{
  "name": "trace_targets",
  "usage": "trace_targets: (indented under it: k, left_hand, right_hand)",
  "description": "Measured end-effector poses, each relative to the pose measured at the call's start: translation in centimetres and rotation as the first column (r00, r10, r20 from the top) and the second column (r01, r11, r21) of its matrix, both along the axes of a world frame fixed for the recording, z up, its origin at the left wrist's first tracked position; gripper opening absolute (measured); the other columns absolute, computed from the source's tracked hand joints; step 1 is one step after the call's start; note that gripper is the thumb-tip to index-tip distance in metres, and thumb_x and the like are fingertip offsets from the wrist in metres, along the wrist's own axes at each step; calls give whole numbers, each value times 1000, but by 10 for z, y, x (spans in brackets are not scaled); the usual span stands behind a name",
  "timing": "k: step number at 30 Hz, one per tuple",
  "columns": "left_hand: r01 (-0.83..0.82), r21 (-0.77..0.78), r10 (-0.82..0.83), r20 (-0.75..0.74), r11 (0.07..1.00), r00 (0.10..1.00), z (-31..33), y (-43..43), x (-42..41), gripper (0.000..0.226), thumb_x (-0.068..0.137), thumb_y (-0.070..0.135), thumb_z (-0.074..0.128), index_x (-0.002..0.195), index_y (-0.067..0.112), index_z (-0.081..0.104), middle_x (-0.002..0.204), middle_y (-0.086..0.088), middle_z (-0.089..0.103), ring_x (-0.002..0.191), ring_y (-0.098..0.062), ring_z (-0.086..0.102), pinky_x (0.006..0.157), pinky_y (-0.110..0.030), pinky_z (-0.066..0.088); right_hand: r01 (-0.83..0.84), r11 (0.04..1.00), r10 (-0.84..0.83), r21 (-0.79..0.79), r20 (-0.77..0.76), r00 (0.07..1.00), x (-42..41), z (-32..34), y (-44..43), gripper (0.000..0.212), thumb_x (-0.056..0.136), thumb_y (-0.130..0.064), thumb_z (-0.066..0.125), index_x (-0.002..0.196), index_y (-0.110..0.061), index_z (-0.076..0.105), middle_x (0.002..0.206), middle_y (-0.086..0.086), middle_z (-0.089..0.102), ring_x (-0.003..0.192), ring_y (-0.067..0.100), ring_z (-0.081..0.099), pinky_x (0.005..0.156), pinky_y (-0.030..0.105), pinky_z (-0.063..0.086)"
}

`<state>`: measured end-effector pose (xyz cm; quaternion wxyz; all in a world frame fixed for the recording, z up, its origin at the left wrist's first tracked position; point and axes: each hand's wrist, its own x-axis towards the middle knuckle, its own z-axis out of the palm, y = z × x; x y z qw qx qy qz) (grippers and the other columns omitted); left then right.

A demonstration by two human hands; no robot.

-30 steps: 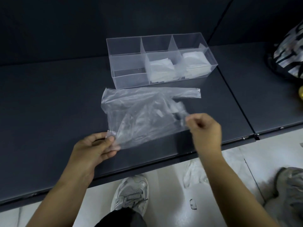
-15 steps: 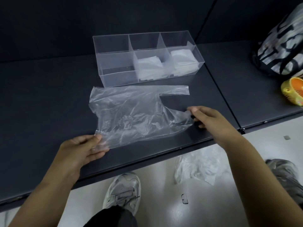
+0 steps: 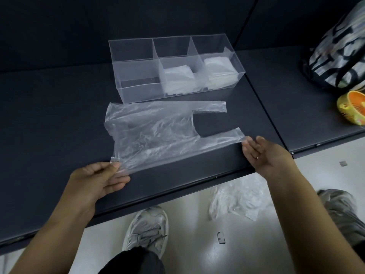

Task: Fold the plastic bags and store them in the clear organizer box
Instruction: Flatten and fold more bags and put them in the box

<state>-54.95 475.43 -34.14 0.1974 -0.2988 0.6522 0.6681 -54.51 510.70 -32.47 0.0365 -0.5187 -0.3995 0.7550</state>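
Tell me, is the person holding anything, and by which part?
The left hand pinches the clear plastic bag by its near left corner. The right hand is open, fingertips at the near handle's end, gripping nothing.

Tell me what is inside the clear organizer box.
In the clear organizer box, a middle stack and a right stack of folded bags show; the left section shows only its floor. Lower layers are covered, so no count.
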Motion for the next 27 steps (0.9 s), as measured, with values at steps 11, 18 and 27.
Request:
trace_targets:
  k: [11,18,27]
  left_hand:
    - [11,-39,-10,20,999,1000,-4,-2,0,19,91,19,62,85,1,65,73,-16,73,65,-28,72,48,-22,54]
    - [164,-335,-197,-65,928,978,-3,-7,7,20,95,20,56,82,8,65,59,-5,69,52,-20,67,49,-28,54]
    - [88,-987,-960,-109,136,258,-15,49,12,48,86,25,57,129,4,58,137,-17,52,132,-37,43,110,-49,29]
  right_hand:
    - [-555,442,365,705,424,829,-1,-10,-8,17,86,-15,68,70,-12,65,65,4,67,53,12,61,51,25,48]
    - [-705,136,160,696,687,709,25,-5,-8,17,87,-23,62,94,-7,66,90,16,66,77,33,57,62,30,39]
    - [-372,-181,824,911,346,448,-13,1,-166,42,88,0,51,127,-10,57,139,10,46,128,23,43,113,27,28]
